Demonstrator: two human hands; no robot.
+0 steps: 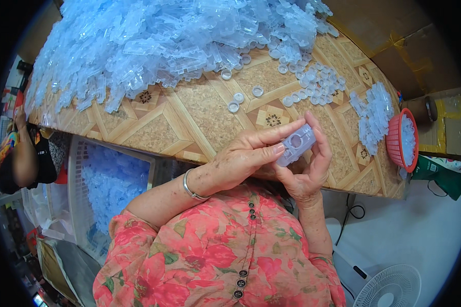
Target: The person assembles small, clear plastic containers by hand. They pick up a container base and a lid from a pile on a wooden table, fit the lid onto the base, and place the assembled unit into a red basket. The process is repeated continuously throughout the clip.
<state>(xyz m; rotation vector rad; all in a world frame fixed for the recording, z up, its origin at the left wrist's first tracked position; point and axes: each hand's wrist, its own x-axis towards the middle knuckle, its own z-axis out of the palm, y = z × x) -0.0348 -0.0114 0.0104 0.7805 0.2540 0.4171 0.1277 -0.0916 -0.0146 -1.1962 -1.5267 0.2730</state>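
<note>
Between my two hands is a clear plastic case [296,145], a small oblong piece with a round opening in it. My left hand [251,153] pinches its near left side with thumb and fingers. The fingers of my right hand [312,163] wrap round its right end and underside. The case is tilted above the table edge. Beyond my hands, several small round clear caps [312,87] lie loose on the patterned table [200,117], a few of them [233,106] standing apart nearer to me.
A large heap of clear plastic pieces [179,41] covers the far table. A smaller pile [375,115] lies at the right beside a red basket [394,140]. At my left stands a white crate [77,189] of similar pieces; another person's arm [24,158] shows beyond. A fan [389,289] is lower right.
</note>
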